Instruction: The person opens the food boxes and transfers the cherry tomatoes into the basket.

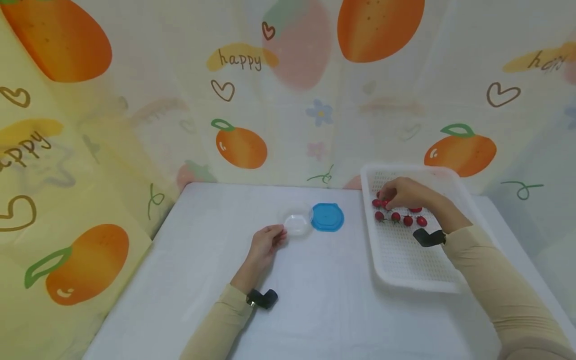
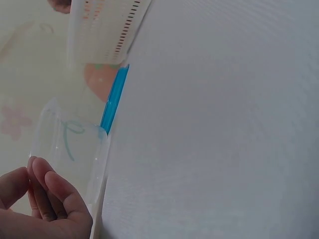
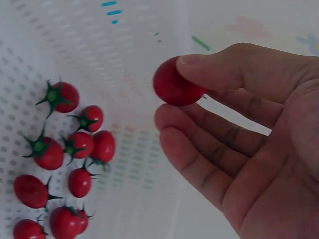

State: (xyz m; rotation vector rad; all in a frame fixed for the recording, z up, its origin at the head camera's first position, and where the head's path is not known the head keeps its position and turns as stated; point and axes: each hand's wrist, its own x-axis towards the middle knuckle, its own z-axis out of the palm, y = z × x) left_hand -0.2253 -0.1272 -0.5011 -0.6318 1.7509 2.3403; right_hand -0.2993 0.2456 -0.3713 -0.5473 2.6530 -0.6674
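Observation:
My left hand (image 1: 266,245) pinches the rim of a small clear plastic container (image 1: 297,225) on the table; the left wrist view shows thumb and fingertips at its edge. A blue lid (image 1: 327,217) lies flat at the container's right side. Over the white basket (image 1: 375,260), my right hand (image 1: 407,192) holds a cherry tomato (image 3: 177,82) between thumb and fingers. Several more cherry tomatoes (image 3: 79,181) with green stems lie on the basket's floor below it.
A white cloth covers the table (image 1: 315,310). Behind it hangs a fruit-patterned curtain (image 1: 288,125), and another patterned sheet (image 1: 90,175) borders the left side. The basket's raised walls stand around the tomatoes on the right.

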